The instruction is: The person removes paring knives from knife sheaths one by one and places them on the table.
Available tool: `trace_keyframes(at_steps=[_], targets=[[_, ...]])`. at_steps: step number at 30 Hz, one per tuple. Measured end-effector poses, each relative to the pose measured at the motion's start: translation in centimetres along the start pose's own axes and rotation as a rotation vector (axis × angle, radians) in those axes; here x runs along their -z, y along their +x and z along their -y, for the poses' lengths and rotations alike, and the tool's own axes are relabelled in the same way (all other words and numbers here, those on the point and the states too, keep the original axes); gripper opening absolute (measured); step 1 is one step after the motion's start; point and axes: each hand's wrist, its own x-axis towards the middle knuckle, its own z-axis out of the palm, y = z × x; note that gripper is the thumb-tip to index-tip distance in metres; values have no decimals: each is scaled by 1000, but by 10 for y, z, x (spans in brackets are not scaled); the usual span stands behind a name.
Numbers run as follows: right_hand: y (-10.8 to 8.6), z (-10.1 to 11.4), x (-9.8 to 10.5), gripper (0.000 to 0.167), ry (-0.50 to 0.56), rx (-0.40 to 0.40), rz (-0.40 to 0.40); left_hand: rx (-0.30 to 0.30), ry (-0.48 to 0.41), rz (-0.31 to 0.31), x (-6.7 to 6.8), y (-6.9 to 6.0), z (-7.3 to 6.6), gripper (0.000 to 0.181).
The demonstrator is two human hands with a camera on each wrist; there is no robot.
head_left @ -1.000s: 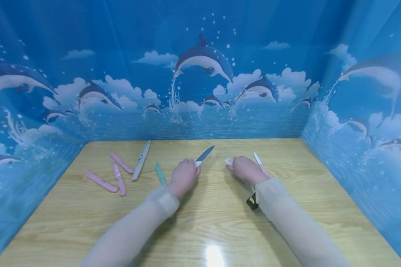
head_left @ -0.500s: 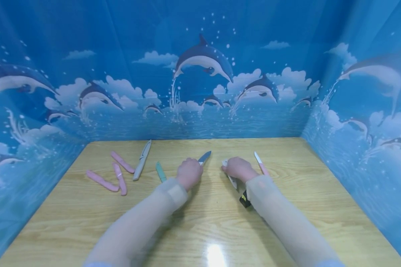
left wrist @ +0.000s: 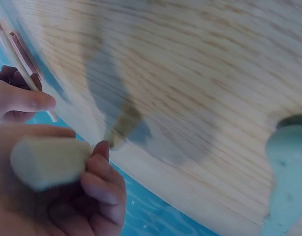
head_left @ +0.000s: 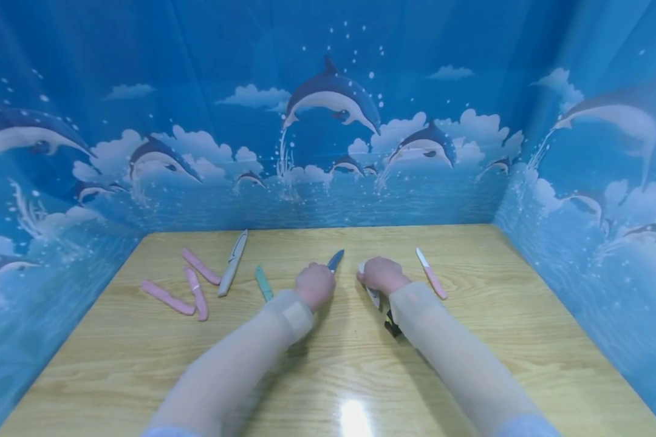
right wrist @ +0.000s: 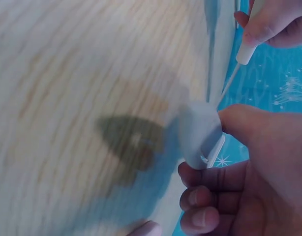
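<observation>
My left hand (head_left: 315, 285) grips the cream handle (left wrist: 52, 162) of a kitchen knife, whose dark blade (head_left: 336, 260) points away and slightly right over the table. To its right, my right hand (head_left: 381, 274) pinches a white knife sheath (right wrist: 200, 132) between thumb and fingers. A small gap separates the hands in the head view. In the right wrist view the thin blade appears close to the sheath's edge; whether they touch I cannot tell. A pink-handled knife (head_left: 432, 276) with a bare pale blade lies right of my right hand.
Left on the wooden table (head_left: 328, 376) lie a teal sheath-like piece (head_left: 263, 283), a long grey-white sheath (head_left: 232, 264) and several pink pieces (head_left: 168, 297). A small black block (head_left: 392, 325) with a yellow mark sits under the right sleeve. Dolphin-print curtains enclose the table.
Both hands have moved toward each other, the knife going right and the sheath left. Less of the blade shows in the head view. The pink-handled knife is now uncovered by the right arm.
</observation>
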Motion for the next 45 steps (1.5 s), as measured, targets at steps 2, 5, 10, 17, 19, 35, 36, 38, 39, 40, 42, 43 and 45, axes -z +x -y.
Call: trace_keyframes(at_steps=[2, 5, 10, 17, 19, 35, 36, 38, 39, 40, 42, 43, 45], targets=[[1, 1, 0, 46, -3, -8, 8, 8, -36, 4, 1, -1, -2, 24], [3, 1, -2, 46, -5, -26, 28, 30, -106, 9, 2, -2, -5, 25], [7, 3, -6, 46, -12, -51, 46, 47, -169, 25, 1, -1, -9, 25], [6, 10, -5, 48, -52, -74, 57, 25, -115, 57, 2, -1, -15, 26], [8, 10, -6, 48, -56, -72, 59, 20, -111, 54, 0, 1, -16, 27], [1, 10, -9, 50, -88, -22, 44, 48, -84, 91, -5, 8, -24, 32], [1, 9, -9, 49, -89, -21, 47, 49, -80, 93, -5, 8, -24, 33], [1, 9, -9, 48, -84, -19, 48, 52, -79, 96, -5, 9, -25, 33], [1, 8, -10, 47, -78, -18, 49, 51, -77, 94, -6, 9, -25, 33], [1, 8, -10, 47, -73, -17, 53, 53, -80, 96, -6, 10, -25, 34], [1, 7, -10, 47, -62, -10, 54, 53, -88, 96, -7, 11, -25, 33], [1, 6, -10, 47, -58, -5, 53, 54, -92, 95, -8, 11, -25, 33], [1, 6, -10, 47, -49, -1, 52, 53, -100, 93, -8, 12, -25, 33]])
